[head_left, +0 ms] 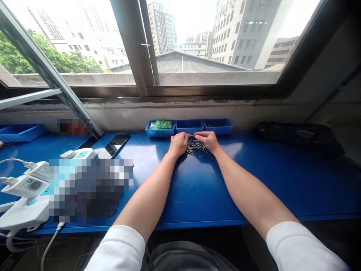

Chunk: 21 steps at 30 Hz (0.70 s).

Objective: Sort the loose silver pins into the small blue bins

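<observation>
A pile of thin, dark metal pieces [196, 147], like pins or small rods, lies on the blue table [197, 188]; their exact kind is too small to tell. At the pile's left edge, my left hand [178, 144] is closed with its fingers pinched. My right hand [208, 140] pinches from the right, its fingertips just over the far side of the pile. A slim metal piece [192, 136] spans the short gap between both hands' fingertips. Right behind the hands stand three small blue bins in a row.
The left bin [160, 132] holds green-tinted plastic packets [161, 124]; the right bin [222, 130] has some dark thin pieces. A phone [117, 145] and a white power strip [25, 210] with chargers lie left. A black bag [299, 137] rests at the far right, below the window.
</observation>
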{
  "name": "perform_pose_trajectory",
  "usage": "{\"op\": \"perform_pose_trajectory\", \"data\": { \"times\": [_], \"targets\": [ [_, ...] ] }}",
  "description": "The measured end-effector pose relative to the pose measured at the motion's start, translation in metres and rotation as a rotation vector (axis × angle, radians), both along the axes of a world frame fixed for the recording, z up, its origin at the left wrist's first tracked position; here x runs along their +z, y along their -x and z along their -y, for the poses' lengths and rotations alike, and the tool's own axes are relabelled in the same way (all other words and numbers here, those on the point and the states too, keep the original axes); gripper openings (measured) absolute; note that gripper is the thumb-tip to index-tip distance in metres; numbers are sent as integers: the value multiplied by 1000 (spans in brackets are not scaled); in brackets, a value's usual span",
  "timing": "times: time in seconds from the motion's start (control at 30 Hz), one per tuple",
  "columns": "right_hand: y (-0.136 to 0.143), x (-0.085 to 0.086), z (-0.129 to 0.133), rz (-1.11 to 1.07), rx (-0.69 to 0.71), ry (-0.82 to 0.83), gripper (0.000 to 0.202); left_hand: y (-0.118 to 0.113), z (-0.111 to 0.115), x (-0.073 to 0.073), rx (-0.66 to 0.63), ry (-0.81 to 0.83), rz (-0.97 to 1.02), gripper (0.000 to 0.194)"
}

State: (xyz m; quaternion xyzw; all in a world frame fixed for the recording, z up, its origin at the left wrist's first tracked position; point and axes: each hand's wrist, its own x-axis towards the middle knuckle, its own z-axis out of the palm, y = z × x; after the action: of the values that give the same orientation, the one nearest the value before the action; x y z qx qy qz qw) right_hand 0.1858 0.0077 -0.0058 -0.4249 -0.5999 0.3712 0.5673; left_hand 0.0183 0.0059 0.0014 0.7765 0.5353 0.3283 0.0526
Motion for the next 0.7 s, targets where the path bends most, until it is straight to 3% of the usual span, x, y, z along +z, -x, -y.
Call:
{"op": "perform_pose_trajectory", "data": {
  "times": [0.1, 0.2, 0.33, 0.4, 0.5, 0.7],
  "targets": [
    [0, -2, -4, -25, -53, 0, 23, 0, 1, 1, 16, 22, 49, 32],
    [-3, -1, -7, -19, -199, -51, 27, 0, 1, 0, 36, 38, 80, 34],
    [-8, 3, -8, 223, -508, -78, 44, 0, 0, -1, 52, 80, 50, 33],
    [-10, 3, -9, 388, -597, -27, 53, 0, 0, -1, 51, 93, 27, 32],
    [-9, -2, -10, 547, -606, 14, 60, -1, 0, -1, 49, 105, 3, 31],
    [-5, -6, -10, 658, -571, -76, 66, -1, -1, -3, 51, 106, -1, 30]
  ]
}}
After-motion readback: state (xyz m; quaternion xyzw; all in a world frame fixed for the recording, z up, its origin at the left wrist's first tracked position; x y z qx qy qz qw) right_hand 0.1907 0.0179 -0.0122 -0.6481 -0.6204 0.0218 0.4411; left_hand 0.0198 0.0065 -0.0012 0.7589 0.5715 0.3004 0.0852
